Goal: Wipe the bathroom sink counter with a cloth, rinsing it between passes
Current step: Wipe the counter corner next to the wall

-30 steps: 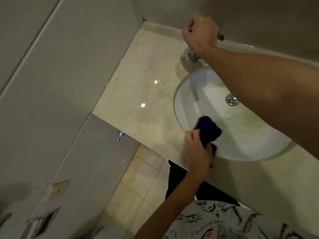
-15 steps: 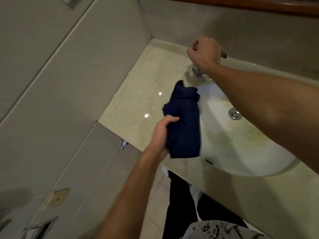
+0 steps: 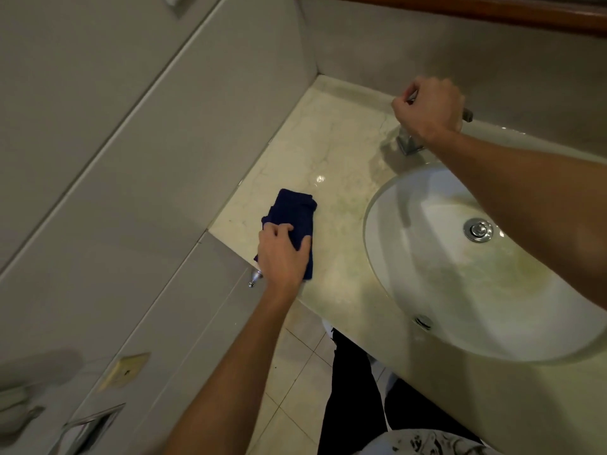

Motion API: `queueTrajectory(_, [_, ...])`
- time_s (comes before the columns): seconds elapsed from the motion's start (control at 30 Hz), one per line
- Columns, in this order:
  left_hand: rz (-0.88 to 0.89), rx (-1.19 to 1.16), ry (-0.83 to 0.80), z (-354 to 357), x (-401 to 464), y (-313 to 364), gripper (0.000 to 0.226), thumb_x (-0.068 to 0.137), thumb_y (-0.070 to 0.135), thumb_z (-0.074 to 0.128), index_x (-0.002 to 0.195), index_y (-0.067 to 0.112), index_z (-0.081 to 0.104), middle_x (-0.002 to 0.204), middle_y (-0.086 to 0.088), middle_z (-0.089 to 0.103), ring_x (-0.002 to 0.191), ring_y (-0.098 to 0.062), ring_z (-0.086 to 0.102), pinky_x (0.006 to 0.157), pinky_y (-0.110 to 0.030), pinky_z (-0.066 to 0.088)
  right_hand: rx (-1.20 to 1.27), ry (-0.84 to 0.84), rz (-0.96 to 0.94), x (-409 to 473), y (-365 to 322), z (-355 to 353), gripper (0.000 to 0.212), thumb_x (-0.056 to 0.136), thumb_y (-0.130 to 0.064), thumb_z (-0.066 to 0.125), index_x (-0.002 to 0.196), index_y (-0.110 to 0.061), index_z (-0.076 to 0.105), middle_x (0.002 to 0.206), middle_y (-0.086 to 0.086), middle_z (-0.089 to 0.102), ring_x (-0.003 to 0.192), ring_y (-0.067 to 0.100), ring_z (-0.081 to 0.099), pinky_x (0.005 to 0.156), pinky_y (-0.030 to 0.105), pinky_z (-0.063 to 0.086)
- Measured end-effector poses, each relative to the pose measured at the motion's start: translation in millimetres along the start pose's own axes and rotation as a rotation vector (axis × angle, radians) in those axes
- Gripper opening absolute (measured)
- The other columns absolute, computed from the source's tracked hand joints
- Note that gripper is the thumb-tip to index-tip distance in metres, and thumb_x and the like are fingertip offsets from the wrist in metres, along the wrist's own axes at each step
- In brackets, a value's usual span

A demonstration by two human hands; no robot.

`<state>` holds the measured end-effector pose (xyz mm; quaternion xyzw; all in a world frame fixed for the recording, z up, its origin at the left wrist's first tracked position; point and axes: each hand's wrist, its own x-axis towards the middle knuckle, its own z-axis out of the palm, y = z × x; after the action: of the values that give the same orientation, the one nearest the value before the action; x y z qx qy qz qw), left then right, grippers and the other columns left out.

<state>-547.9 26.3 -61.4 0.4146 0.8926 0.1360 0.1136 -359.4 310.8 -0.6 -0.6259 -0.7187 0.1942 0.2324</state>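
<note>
- Nearest to me: my printed white shirt (image 3: 437, 443) at the bottom edge, with dark trousers (image 3: 353, 399) below it over the pale tiled floor (image 3: 295, 372).
- Lower left, on the grey wall: a yellowed switch plate (image 3: 123, 371) and, nearer the corner of the frame, a metal-framed fitting (image 3: 87, 430) I cannot identify.
- My left hand (image 3: 284, 254) reaches up from the bottom centre and lies palm-down on the dark blue cloth (image 3: 295, 221), fingers curled over its near half and gripping it.
- The cloth is folded into a rough rectangle and lies flat on the marble counter (image 3: 331, 178), near the counter's left front corner, well apart from the sink (image 3: 410, 290).
- A small chrome knob (image 3: 254, 278) shows just below the counter edge, beside my left wrist.
- The sink is an oval white basin set into the counter to the right of the cloth; its bowl carries yellowish staining, with a chrome drain (image 3: 478, 229) in the middle and an overflow hole (image 3: 423, 321) on the near wall.
- My right forearm crosses above the basin; my right hand (image 3: 428, 108) is closed in a fist around the handle of the chrome faucet (image 3: 409, 144) at the back of the counter.
- Farthest: the grey back wall, with a wooden ledge (image 3: 476, 14) along the top edge.
</note>
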Motion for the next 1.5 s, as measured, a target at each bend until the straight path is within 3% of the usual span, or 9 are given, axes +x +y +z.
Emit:
queueTrajectory(0.2, [-0.142, 0.094, -0.112, 16.2, 13.6, 4.3, 0.087, 0.078, 0.055, 0.079, 0.141, 0.011, 0.039, 0.133, -0.012, 0.046, 0.121, -0.029, 0.047, 0.092, -0.044, 0.051, 0.002, 0.01, -0.012, 0.6, 1.7, 0.6, 0.034, 0.088, -0.045, 0.052, 0.103, -0.023, 0.073, 0.095, 0.004, 0.076, 0.091, 0.025, 0.07, 0.09, 0.046, 0.057])
queueTrajectory(0.43, [-0.095, 0.296, -0.177, -7.2, 34.3, 18.3, 0.019, 0.093, 0.026, 0.058, 0.098, 0.009, 0.051, 0.093, -0.007, 0.058, 0.076, -0.023, 0.054, 0.063, -0.033, 0.042, 0.028, -0.003, -0.009, 0.0, -0.4, -3.4, 0.03, 0.089, -0.043, 0.054, 0.101, -0.023, 0.072, 0.094, 0.003, 0.075, 0.089, 0.025, 0.07, 0.09, 0.046, 0.057])
queueTrajectory(0.67, [-0.406, -0.327, -0.312, -37.9, 67.1, -28.8, 0.017, 0.095, 0.024, 0.051, 0.098, 0.01, 0.06, 0.097, -0.01, 0.067, 0.079, -0.023, 0.062, 0.059, -0.03, 0.046, 0.052, 0.005, 0.005, -2.9, -5.2, -8.5, 0.028, 0.088, -0.041, 0.051, 0.096, -0.023, 0.072, 0.086, 0.002, 0.074, 0.083, 0.025, 0.068, 0.088, 0.042, 0.055])
queueTrajectory(0.83, [-0.437, -0.479, -0.421, -53.5, 75.5, -39.7, 0.012, 0.097, 0.015, 0.049, 0.091, 0.009, 0.058, 0.091, -0.01, 0.066, 0.074, -0.02, 0.06, 0.059, -0.029, 0.044, 0.02, -0.003, 0.013, -2.6, -7.3, -8.5, 0.029, 0.092, -0.041, 0.048, 0.096, -0.021, 0.069, 0.076, -0.001, 0.069, 0.074, 0.022, 0.065, 0.081, 0.039, 0.055])
queueTrajectory(0.97, [-0.566, -0.781, -0.614, -70.0, 102.1, -33.6, 0.021, 0.09, 0.022, 0.058, 0.098, 0.006, 0.069, 0.096, -0.014, 0.075, 0.088, -0.029, 0.07, 0.075, -0.038, 0.055, 0.014, -0.022, 0.001, -3.1, -8.8, -10.0, 0.021, 0.093, -0.039, 0.053, 0.094, -0.023, 0.067, 0.073, -0.003, 0.063, 0.072, 0.02, 0.061, 0.082, 0.037, 0.052])
queueTrajectory(1.17, [-0.195, -0.797, -0.627, -85.5, 176.8, 33.3, 0.031, 0.091, 0.032, 0.076, 0.115, 0.013, 0.068, 0.112, -0.009, 0.077, 0.095, -0.023, 0.076, 0.077, -0.036, 0.061, 0.008, 0.042, 0.008, 0.7, -4.9, -4.3, 0.012, 0.088, -0.036, 0.058, 0.081, -0.027, 0.064, 0.074, 0.002, 0.071, 0.071, 0.027, 0.065, 0.071, 0.036, 0.051])
queueTrajectory(1.27, [0.146, -0.588, -0.389, -89.9, 223.5, 69.1, 0.022, 0.095, 0.03, 0.072, 0.109, 0.017, 0.062, 0.099, 0.004, 0.073, 0.084, -0.008, 0.069, 0.069, -0.016, 0.054, -0.008, 0.051, 0.018, 2.2, -2.8, -0.8, 0.014, 0.085, -0.036, 0.06, 0.083, -0.026, 0.069, 0.074, -0.001, 0.071, 0.073, 0.026, 0.067, 0.069, 0.036, 0.053])
queueTrajectory(1.4, [0.561, -0.326, 0.057, -75.2, 285.1, 110.1, 0.024, 0.091, 0.018, 0.066, 0.115, 0.015, 0.059, 0.101, 0.004, 0.066, 0.083, -0.013, 0.059, 0.065, -0.025, 0.041, -0.015, 0.049, 0.04, 5.0, -2.0, 3.2, 0.013, 0.086, -0.036, 0.065, 0.089, -0.026, 0.072, 0.074, -0.002, 0.071, 0.074, 0.025, 0.066, 0.07, 0.042, 0.057])
queueTrajectory(1.5, [0.763, -0.189, 0.069, -30.2, 325.9, 139.8, 0.042, 0.082, -0.002, 0.065, 0.123, 0.007, 0.059, 0.118, -0.01, 0.062, 0.101, -0.024, 0.06, 0.076, -0.032, 0.049, -0.011, 0.059, 0.02, 6.6, -0.2, 5.2, 0.008, 0.086, -0.032, 0.068, 0.088, -0.026, 0.073, 0.07, -0.003, 0.069, 0.068, 0.02, 0.064, 0.067, 0.037, 0.055])
